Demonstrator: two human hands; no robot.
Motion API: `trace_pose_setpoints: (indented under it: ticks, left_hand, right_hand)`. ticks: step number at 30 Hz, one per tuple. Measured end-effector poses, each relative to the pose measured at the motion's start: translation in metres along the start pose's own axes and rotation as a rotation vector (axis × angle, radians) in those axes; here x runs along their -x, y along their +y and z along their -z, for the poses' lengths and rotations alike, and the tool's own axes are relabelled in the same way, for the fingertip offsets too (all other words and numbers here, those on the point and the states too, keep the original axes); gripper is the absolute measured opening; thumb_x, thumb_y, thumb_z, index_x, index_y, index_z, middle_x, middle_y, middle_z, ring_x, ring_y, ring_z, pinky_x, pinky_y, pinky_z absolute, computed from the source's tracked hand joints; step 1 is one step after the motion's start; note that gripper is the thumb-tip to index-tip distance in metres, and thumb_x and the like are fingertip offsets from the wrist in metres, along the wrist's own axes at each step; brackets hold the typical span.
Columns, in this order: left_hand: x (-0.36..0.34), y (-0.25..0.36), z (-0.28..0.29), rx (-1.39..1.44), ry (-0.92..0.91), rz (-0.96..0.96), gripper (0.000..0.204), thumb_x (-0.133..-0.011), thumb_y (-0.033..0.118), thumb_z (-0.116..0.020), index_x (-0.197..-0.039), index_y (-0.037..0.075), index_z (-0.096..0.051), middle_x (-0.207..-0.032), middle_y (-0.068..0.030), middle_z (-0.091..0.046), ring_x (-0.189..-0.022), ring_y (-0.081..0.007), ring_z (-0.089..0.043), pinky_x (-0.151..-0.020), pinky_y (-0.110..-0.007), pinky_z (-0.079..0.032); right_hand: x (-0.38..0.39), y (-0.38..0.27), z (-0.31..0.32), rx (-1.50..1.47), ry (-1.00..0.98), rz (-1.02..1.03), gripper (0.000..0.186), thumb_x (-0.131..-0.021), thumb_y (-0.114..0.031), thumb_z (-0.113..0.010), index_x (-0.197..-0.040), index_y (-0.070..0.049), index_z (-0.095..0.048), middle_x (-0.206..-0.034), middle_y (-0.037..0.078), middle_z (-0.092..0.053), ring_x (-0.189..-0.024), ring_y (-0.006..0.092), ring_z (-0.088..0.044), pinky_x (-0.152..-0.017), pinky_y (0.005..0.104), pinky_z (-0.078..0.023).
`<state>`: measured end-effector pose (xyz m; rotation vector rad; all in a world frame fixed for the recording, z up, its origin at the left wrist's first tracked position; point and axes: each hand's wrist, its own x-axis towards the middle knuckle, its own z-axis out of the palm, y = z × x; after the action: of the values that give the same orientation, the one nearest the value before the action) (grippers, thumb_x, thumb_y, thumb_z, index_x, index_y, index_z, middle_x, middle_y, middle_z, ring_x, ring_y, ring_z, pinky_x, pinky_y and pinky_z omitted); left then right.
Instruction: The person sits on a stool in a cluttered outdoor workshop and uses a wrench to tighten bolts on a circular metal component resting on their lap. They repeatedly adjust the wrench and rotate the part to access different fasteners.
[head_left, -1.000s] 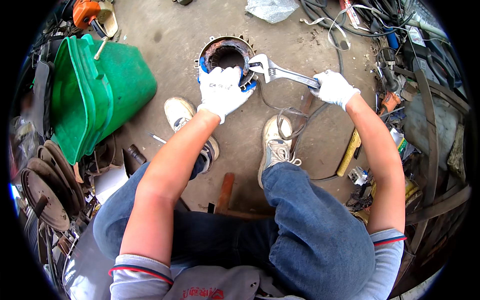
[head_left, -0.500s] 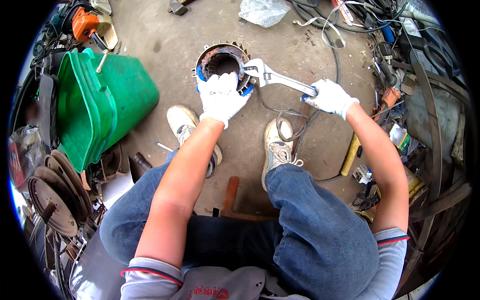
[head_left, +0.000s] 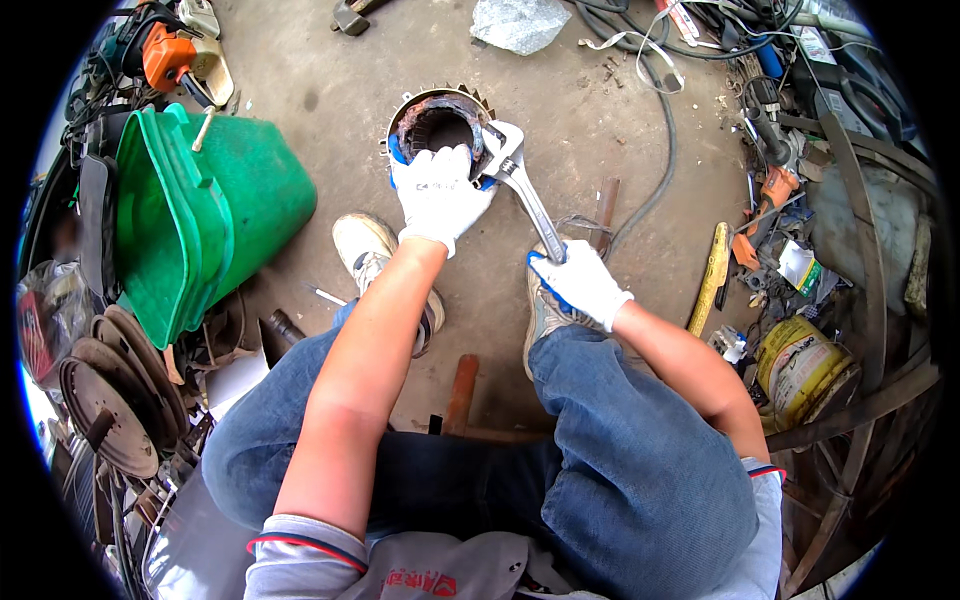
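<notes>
A round motor stator (head_left: 468,106), with a finned metal rim and rusty brown windings around a dark hole, rests on the floor ahead of me. My left hand (head_left: 440,198), in a white glove with blue parts, grips its near edge, fingers curled over into the opening. A large silver adjustable wrench (head_left: 535,208) slants toward me from the stator's right side, its jaw at the rim. Whether the jaw clasps anything there I cannot tell. My right hand (head_left: 585,283), gloved the same way, is closed around the wrench's handle end, above my right shoe.
On the left lie a green plastic bin (head_left: 255,170) and rusty discs (head_left: 105,410). A hammer head (head_left: 350,18) and clear plastic wrap (head_left: 520,25) are at the far side. To the right are a dark cable (head_left: 665,170), a yellow bar (head_left: 710,280) and a yellow bucket (head_left: 805,370).
My right hand has swung left and toward me, turning the wrench from nearly sideways to pointing at my right shoe. The left hand has stayed on the stator.
</notes>
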<state>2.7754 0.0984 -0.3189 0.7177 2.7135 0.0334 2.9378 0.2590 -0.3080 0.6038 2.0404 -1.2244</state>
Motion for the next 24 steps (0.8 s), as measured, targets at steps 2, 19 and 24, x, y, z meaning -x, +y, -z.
trace_pose_setpoints:
  ticks: [2,19,24]
  left_hand:
    - [0.004,-0.005,0.000,0.003,0.047,-0.038,0.052,-0.076,0.053,-0.069,-0.111,0.015,-0.069,-0.098,-0.0072,-0.068,-0.094,-0.0268,-0.063,-0.100,-0.055,-0.036]
    - [0.004,-0.014,-0.005,0.079,0.217,-0.152,0.046,-0.075,0.053,-0.071,-0.100,0.015,-0.069,-0.086,-0.0058,-0.066,-0.083,-0.0269,-0.063,-0.092,-0.053,-0.041]
    - [0.003,-0.012,-0.004,0.050,0.239,-0.154,0.046,-0.075,0.054,-0.070,-0.099,0.015,-0.068,-0.088,-0.0060,-0.066,-0.084,-0.0267,-0.063,-0.089,-0.051,-0.041]
  right_hand:
    - [-0.008,-0.001,0.030,0.198,0.051,0.009,0.039,-0.091,-0.041,-0.059,-0.095,-0.003,-0.069,-0.090,0.023,-0.069,-0.091,0.0407,-0.067,-0.082,0.0463,-0.053]
    - [-0.097,-0.003,0.174,1.107,-0.029,0.470,0.016,-0.084,-0.023,-0.059,-0.088,-0.009,-0.066,-0.084,0.015,-0.069,-0.085,0.0340,-0.067,-0.078,0.0442,-0.052]
    - [-0.114,-0.020,0.193,1.225,-0.042,0.481,0.016,-0.085,-0.024,-0.059,-0.090,-0.010,-0.065,-0.087,0.015,-0.068,-0.086,0.0328,-0.067,-0.077,0.0439,-0.052]
